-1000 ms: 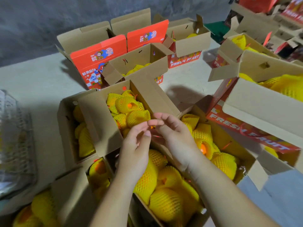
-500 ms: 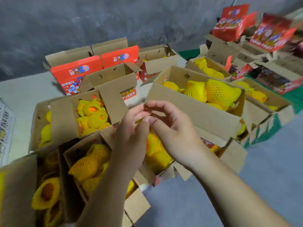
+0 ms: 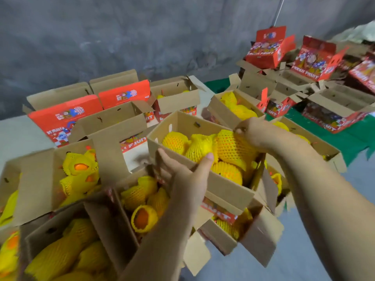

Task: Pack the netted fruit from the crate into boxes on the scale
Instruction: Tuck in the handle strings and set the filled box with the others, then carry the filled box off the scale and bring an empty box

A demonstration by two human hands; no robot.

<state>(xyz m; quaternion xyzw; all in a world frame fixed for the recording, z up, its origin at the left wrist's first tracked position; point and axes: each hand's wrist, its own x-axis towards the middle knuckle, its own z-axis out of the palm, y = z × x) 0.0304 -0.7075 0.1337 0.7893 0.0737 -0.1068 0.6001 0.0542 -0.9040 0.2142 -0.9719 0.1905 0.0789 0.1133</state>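
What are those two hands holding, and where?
Left hand grips the cardboard box by its near wall; right hand rests on a netted fruit inside.

Dim, flat indoor light, no clear source; grey wall [image 3: 121,37] murky w/ compression smear. Soft shadows only, darkest inside near cartons [image 3: 105,230] bottom left. No glare. Yellow nets [image 3: 233,147] read oversaturated, mesh detail sharp only mid-frame. Motion blur on red boxes [image 3: 312,59] top right & carton flaps lower right. Wide-angle bend at edges; forearms stretched.
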